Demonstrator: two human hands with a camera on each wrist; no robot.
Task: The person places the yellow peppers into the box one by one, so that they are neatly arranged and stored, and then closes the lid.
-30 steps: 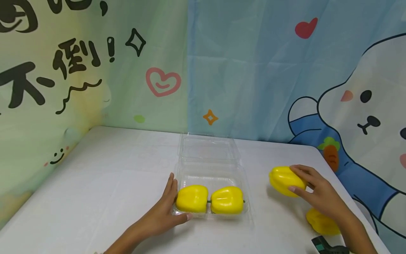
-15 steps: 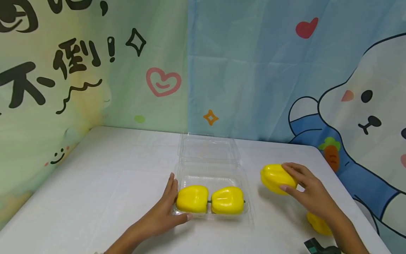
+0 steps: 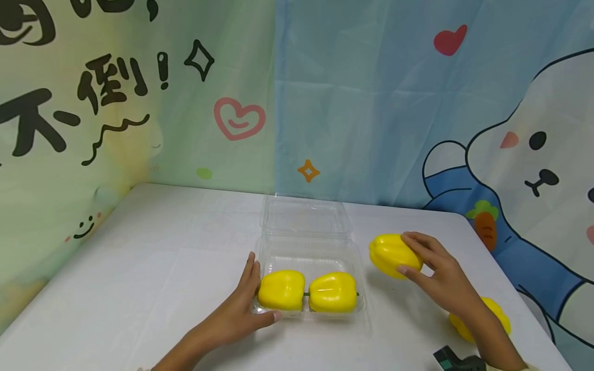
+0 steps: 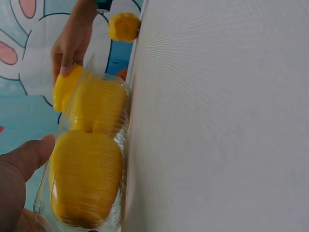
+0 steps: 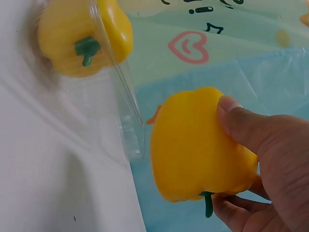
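Bracing clamshell (image 3: 308, 262), prob. vs. sliding: L hand (image 3: 248, 310) straight-fingered at its left wall; R hand (image 3: 440, 273), rt of clamshell, pinches yellow bell pepper (image 3: 389, 255), thumb opp. fingers.

Says 不倒! in big black letters (image 3: 103, 85) on the green cloth (image 3: 178, 113); shows more black writing (image 3: 16, 20) higher up, cut off, too hard to read.

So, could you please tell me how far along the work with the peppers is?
Two peppers lie in the box, so those look done. A third pepper is in hand: the right grip holds it above the table, beside the box. Remaining, it seems, are a fourth pepper, lying on the table at the right, and perhaps the lid, which is open.
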